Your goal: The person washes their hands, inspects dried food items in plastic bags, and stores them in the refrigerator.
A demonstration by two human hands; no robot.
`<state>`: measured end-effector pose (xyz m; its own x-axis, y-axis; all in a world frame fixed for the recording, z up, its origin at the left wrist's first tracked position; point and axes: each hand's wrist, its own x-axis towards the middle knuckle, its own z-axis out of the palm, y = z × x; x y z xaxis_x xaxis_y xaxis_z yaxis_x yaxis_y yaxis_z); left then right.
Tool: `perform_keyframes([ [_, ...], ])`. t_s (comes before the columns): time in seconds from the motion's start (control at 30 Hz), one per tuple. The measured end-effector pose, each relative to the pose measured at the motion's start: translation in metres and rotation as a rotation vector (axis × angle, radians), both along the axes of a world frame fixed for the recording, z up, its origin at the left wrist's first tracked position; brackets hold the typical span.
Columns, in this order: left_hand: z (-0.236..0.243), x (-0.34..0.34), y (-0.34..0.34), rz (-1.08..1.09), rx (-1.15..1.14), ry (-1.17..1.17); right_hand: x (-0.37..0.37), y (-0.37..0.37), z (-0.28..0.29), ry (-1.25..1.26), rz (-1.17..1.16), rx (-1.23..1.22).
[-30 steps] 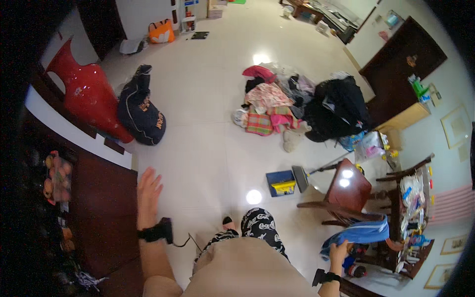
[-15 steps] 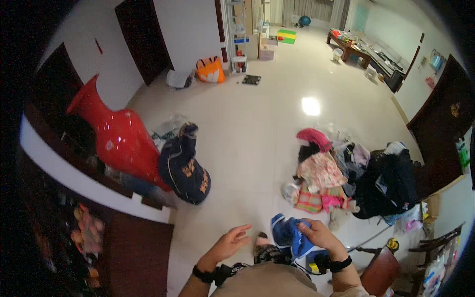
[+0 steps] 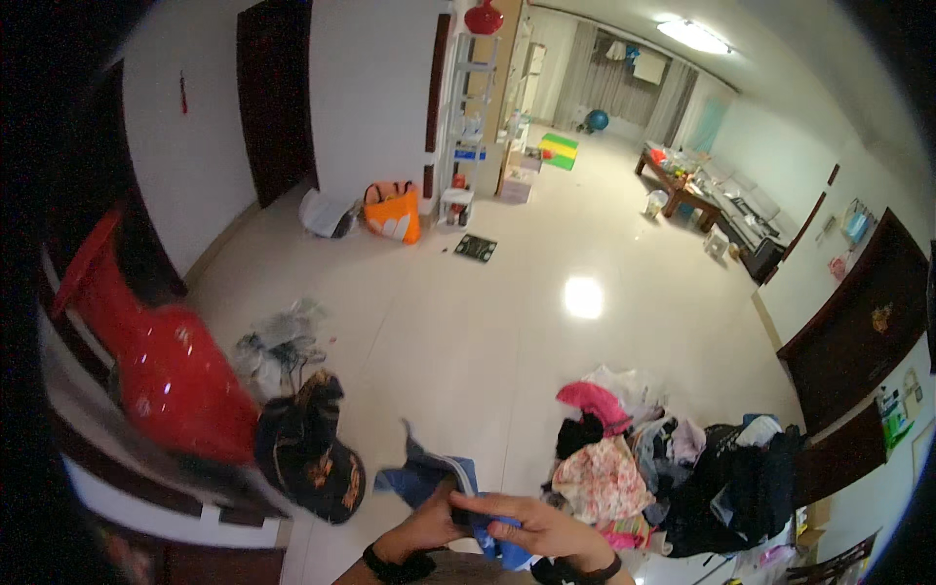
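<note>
I see the blue cloth (image 3: 429,474) above the floor (image 3: 468,331), left hand (image 3: 429,522) closed on it, right hand (image 3: 536,526) partly curled across, grip unclear; likely light, limp, so I'd gather its folds.

1 lit ceiling lamp (image 3: 693,37) shines above a glossy pale floor (image 3: 468,331); grey curtains (image 3: 676,102) hang at its far edge, a dark door (image 3: 858,310) stands by its right edge.

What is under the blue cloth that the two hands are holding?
Beyond the upper edge of the blue cloth, the pale floor shows. The left hand and right hand cover part of the cloth; whatever is directly under it is hidden.
</note>
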<state>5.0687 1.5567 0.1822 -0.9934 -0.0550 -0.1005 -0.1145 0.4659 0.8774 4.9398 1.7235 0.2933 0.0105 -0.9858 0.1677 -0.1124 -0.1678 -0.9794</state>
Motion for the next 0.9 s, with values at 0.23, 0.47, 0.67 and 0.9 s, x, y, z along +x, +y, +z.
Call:
perform_keyframes([
  [0.23, 0.073, -0.253, -0.116, -0.106, 0.756, -0.063, -0.204, -0.171, -0.012, -1.384, 0.002, -0.543],
  [0.47, 0.066, -0.51, -0.174, 0.462, 1.034, 0.013, -0.416, -0.269, -0.023, -1.215, -0.887, -0.068],
  [0.67, 0.063, -0.751, -0.212, 0.511, 1.016, 0.086, -0.666, -0.323, -0.004, -1.076, -0.96, -0.274],
  [0.9, 0.09, -0.973, -0.267, 0.327, 0.999, 0.116, -0.924, -0.373, -0.023, 0.133, -0.774, -0.052],
])
